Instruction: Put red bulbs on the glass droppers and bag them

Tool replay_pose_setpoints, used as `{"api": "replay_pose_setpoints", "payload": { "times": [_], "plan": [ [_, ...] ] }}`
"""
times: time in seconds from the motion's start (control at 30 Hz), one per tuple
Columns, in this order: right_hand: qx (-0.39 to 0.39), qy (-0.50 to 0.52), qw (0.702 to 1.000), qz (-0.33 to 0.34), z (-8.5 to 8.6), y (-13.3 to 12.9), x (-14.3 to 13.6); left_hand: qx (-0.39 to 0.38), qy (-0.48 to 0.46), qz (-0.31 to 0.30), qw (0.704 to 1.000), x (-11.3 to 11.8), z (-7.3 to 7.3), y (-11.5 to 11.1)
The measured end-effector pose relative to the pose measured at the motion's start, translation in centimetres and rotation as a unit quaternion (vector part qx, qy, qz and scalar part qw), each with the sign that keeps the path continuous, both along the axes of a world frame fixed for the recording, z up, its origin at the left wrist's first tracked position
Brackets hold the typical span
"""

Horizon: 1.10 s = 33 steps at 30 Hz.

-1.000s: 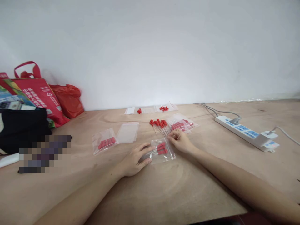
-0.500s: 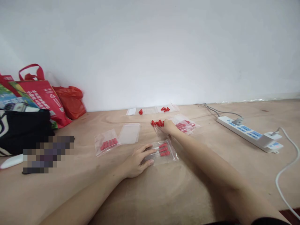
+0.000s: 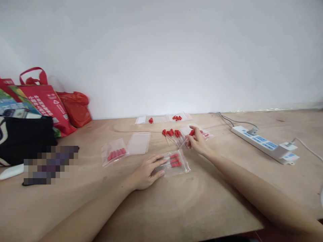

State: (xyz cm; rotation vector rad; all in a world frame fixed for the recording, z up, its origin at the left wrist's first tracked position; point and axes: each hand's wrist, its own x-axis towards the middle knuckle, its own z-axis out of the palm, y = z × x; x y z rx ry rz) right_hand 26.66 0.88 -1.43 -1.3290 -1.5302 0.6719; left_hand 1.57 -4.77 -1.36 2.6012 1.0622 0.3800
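My left hand (image 3: 148,171) lies with spread fingers on a clear zip bag (image 3: 165,169), pressing it to the table. Several droppers with red bulbs (image 3: 176,160) show in that bag. My right hand (image 3: 198,143) is closed in a pinch on a red-bulbed dropper (image 3: 192,133), its thin clear stem slanting down to the left. Beside it, loose droppers (image 3: 171,133) lie in a row, stems toward me. Behind the right hand, another clear bag (image 3: 209,135) with red pieces is partly hidden.
On the left are a filled zip bag (image 3: 116,154) and flat zip bags (image 3: 138,143). More red pieces (image 3: 177,118) lie on plastic by the wall. A power strip (image 3: 262,144) with cables stands right; a red shopping bag (image 3: 47,104) and black bag (image 3: 26,141) stand left.
My right hand has moved right and toward me from the loose droppers, now with a dropper between its fingers. My left hand stays on the bag. The view has shifted slightly.
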Motion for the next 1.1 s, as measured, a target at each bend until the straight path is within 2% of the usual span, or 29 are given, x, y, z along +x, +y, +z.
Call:
{"api": "replay_pose_setpoints", "payload": {
  "times": [0.1,0.2,0.3,0.5,0.63,0.83,1.1],
  "plan": [
    [0.029,0.117,0.993,-0.020,-1.4,-1.7,1.3,-0.001,0.004,0.000,1.000,0.0,0.2,0.0],
    [0.046,0.176,0.981,-0.063,-1.9,-2.1,2.0,-0.004,0.011,0.002,1.000,0.1,0.3,-0.1],
    [0.029,0.186,0.980,-0.068,-2.1,-2.2,2.1,-0.004,0.014,0.004,1.000,0.2,0.4,-0.1],
    [-0.004,0.206,0.978,-0.035,-2.5,-3.0,0.7,-0.008,0.013,0.007,1.000,0.3,0.4,-0.2],
    [-0.007,0.234,0.971,-0.037,-2.4,-3.3,-0.4,-0.010,0.015,0.009,1.000,0.2,0.4,-0.2],
    [-0.056,0.252,0.966,-0.031,-2.0,-3.4,-0.4,-0.009,0.017,0.004,1.000,0.2,0.2,-0.1],
    [-0.052,0.280,0.958,-0.036,-1.9,-3.9,-1.0,-0.010,0.007,0.012,1.000,0.2,0.4,-0.2]
  ]
}}
